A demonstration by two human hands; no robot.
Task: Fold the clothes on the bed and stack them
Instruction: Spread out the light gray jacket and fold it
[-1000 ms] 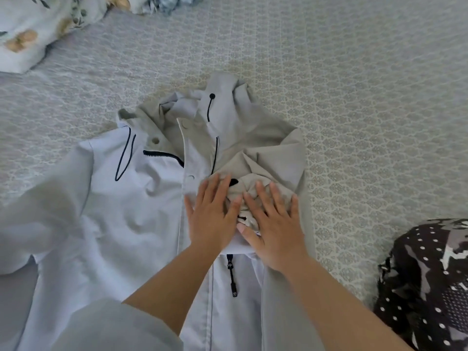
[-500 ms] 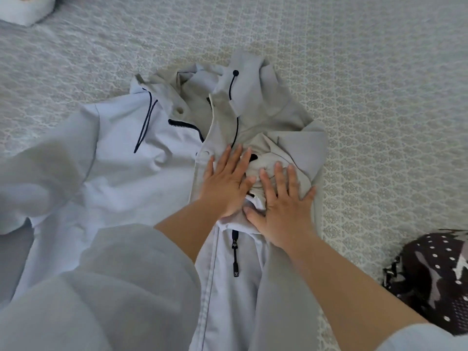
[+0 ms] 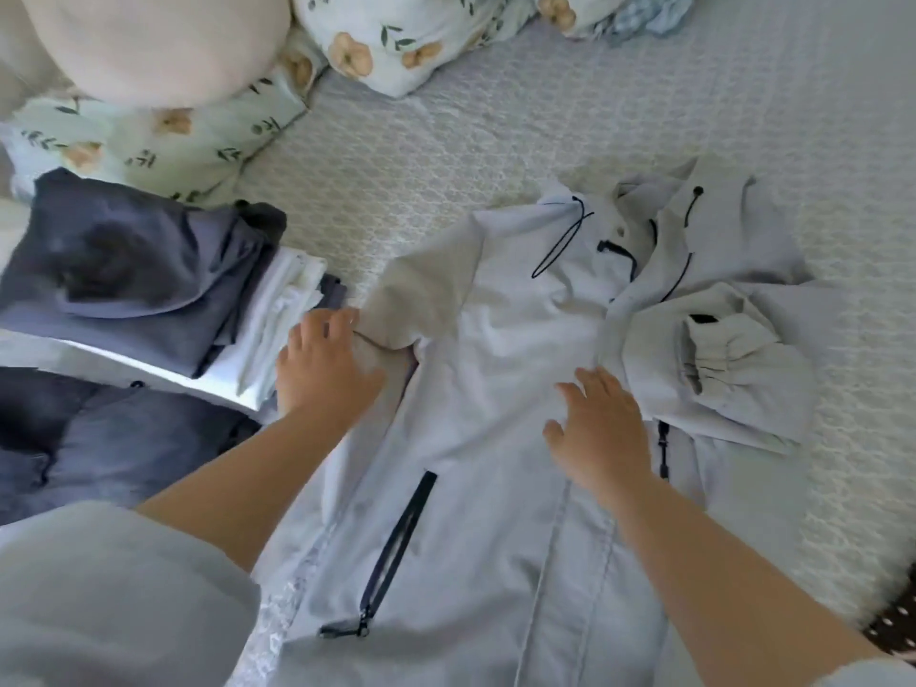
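Note:
A pale grey zip jacket (image 3: 495,349) with black cords and zips lies front-up on the bed. Its right sleeve is folded across the chest, the gathered cuff (image 3: 714,359) lying on top. My right hand (image 3: 602,433) rests flat on the jacket's front beside that folded sleeve, fingers straight. My left hand (image 3: 322,364) lies on the bunched left sleeve at the armpit, fingers bent over the cloth; a grip is not plain. To the left sits a stack of folded clothes (image 3: 148,290), dark grey-blue on top of white.
Floral pillows (image 3: 396,47) and a beige cushion (image 3: 163,42) line the head of the quilted bed (image 3: 446,141). More dark cloth (image 3: 99,438) lies below the stack. A black dotted garment (image 3: 892,632) shows at the right edge.
My left hand left the folded right sleeve and went left to the jacket's left sleeve. My right hand slid off the cuff onto the chest. The view swung left, showing the stack.

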